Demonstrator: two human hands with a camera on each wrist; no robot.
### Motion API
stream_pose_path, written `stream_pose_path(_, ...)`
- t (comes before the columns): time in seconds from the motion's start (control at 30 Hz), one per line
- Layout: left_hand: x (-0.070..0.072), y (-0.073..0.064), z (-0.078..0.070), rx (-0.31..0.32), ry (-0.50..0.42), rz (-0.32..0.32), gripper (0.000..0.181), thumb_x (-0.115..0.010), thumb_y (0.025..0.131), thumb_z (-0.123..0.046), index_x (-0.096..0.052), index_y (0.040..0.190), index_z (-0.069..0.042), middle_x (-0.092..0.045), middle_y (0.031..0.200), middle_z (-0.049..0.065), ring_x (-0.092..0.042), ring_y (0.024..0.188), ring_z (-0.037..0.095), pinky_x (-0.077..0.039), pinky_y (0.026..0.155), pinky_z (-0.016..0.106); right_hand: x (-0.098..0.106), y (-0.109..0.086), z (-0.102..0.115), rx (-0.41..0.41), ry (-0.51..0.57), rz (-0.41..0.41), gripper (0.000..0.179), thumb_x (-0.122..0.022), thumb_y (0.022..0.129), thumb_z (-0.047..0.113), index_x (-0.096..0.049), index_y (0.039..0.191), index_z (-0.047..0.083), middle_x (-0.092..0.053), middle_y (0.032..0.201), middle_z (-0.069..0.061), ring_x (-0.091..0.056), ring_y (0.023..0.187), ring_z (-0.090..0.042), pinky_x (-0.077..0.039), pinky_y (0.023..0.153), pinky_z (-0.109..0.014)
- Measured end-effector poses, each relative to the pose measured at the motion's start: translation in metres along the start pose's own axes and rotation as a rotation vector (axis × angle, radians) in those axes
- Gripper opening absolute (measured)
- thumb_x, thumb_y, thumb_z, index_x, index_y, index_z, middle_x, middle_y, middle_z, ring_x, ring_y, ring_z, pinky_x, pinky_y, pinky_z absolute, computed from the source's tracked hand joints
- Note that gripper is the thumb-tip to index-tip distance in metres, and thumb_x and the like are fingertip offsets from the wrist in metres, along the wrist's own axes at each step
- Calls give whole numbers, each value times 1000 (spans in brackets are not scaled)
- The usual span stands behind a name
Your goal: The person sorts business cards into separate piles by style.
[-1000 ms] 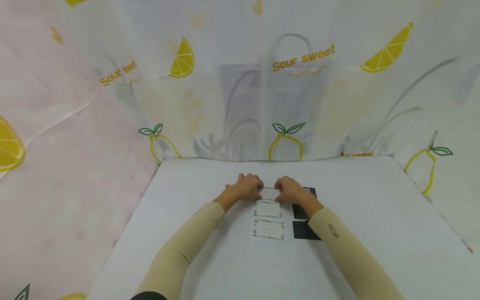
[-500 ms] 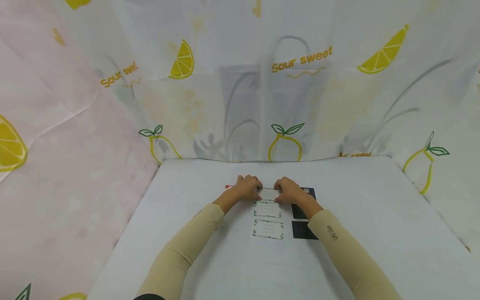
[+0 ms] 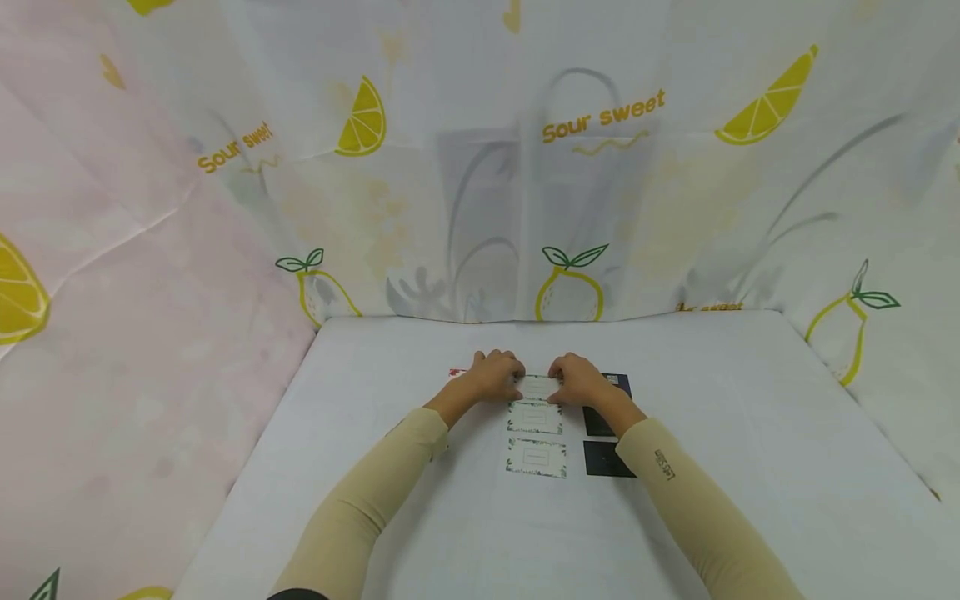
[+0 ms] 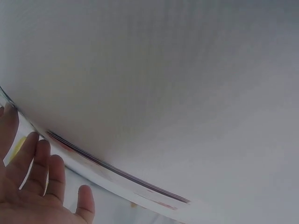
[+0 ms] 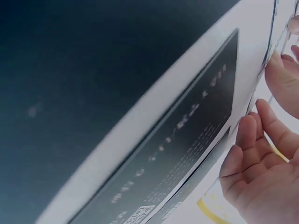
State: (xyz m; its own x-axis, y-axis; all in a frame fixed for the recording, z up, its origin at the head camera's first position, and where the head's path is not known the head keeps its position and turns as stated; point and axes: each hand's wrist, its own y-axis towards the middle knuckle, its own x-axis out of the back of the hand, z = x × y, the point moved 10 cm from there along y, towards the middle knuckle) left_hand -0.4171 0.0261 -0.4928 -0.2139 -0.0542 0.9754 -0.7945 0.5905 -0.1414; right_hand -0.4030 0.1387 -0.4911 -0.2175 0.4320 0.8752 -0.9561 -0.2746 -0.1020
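White card with a green-patterned border [image 3: 538, 387]: that is what I see both hands on, at the far end of a column of three such cards on the table [image 3: 750, 433]. My left hand [image 3: 495, 375] pinches its left edge and my right hand [image 3: 577, 379] its right edge, fingers curled onto it. The second bordered card [image 3: 535, 417] lies just below it and the third [image 3: 536, 458] nearer me. To the right I count three black cards [image 3: 606, 459] in a column, partly under my right forearm. A red-marked card [image 3: 455, 372] peeks out by the left hand. Lemon-printed cloth [image 3: 570, 167] hangs behind. Against the earlier frames, hands and cards sit the same; nothing has shifted.
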Motion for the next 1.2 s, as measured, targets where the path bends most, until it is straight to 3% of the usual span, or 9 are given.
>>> stream_pose_path(0.47,1,1,-3,33,22,12,43,-72,90,-35,-64,129,-18,-58,132,3,-52,120,24,-35,100,50,2,1,-6,-26,40,11,48,-85,78,21,-65,116,-1,-64,115,-14,-60,103,-26,-48,96,-44)
stream_pose_path(1.2,0,-1,-2,34,21,14,42,-73,90,-35,-65,127,-19,-59,131,2,-53,116,25,-35,99,51,-1,-2,-3,-44,16,12,48,-83,80,23,-65,118,1,-64,119,-14,-58,105,-26,-46,99,-44)
